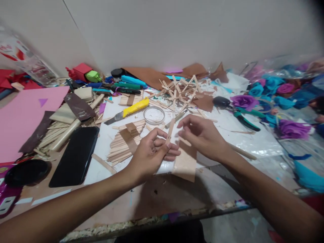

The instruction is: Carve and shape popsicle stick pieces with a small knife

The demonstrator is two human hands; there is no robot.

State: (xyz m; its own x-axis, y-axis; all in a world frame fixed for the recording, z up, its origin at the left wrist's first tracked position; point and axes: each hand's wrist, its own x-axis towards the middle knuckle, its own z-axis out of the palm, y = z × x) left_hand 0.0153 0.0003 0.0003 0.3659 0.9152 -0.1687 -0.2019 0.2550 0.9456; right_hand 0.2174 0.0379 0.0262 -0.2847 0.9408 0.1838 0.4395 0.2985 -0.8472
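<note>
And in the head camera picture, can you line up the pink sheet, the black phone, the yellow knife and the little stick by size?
1. Pink sheet, cut off at the edge
2. Black phone
3. Yellow knife
4. Little stick in the left hand, partly hidden

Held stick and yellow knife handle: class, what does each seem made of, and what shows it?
Held stick: likely bare wood, pale tan and matt. Yellow knife handle: probably moulded plastic, bright, evenly coloured and ridged.
</note>
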